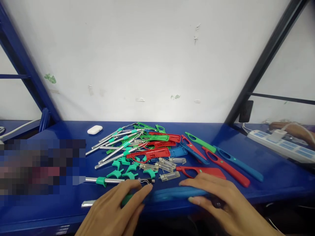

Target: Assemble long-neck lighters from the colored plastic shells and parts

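Note:
A blue utility lighter body, blurred, lies between my two hands at the table's front edge. My left hand is closed round its left end, where a green piece shows between the fingers. A silver tube sticks out left of that hand. Thumb and fingers of my right hand pinch the blue body's right end; a dark rounded object shows under them, its kind unclear. Just beyond lie another metal tube with a green trigger, loose green triggers and clear fuel tanks.
Red casing halves, green ones and several wired metal tubes pile mid-table. Lighter handles, including a red one, lie at right. A white earphone case sits back left. Beyond the right post are a power strip and another person's arm.

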Available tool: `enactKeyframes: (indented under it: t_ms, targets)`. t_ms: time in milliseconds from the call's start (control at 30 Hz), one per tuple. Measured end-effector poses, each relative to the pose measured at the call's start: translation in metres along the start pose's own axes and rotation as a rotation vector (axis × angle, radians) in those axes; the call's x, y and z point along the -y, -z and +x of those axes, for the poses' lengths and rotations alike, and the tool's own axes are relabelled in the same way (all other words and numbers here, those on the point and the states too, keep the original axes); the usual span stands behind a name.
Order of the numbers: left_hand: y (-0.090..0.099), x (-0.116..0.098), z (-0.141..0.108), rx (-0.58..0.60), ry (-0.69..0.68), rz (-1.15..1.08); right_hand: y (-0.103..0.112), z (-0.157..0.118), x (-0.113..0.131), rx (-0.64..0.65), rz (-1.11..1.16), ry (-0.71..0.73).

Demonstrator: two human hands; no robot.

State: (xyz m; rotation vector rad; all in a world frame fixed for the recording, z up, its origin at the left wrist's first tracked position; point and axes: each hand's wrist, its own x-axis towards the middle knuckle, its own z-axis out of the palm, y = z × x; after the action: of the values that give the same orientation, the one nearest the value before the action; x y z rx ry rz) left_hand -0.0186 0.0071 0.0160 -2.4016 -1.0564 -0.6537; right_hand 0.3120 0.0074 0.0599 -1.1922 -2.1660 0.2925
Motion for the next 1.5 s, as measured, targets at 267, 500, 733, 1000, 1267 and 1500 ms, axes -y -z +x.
enactKeyframes:
  t_ms: [267,500,733,1000,1267,1500]
  targets:
    - [-0.012,0.005,0.013,-0.060,-0.049,-0.150,-0.029,-0.011,-0.013,0.098,-0.012,0.037]
    - [-0.017,0.009,0.006,-0.050,-0.104,-0.074,-0.033,-0.016,-0.018,0.129,-0.064,0.030]
    - [-0.017,0.002,0.019,-0.017,-0.114,-0.021,-0.032,-0.017,-0.023,0.254,-0.075,-0.019]
    - [-0.002,0.001,0.030,0.236,-0.182,0.080,-0.027,-0.012,-0.012,0.212,-0.042,-0.163]
    - [-0.011,0.004,0.026,0.052,-0.109,-0.001,-0.025,0.003,0.005,0.162,0.071,-0.201]
    - [-0.015,0.004,0.029,-0.073,0.042,-0.061,0.015,-0.006,0.001,-0.110,0.023,-0.213]
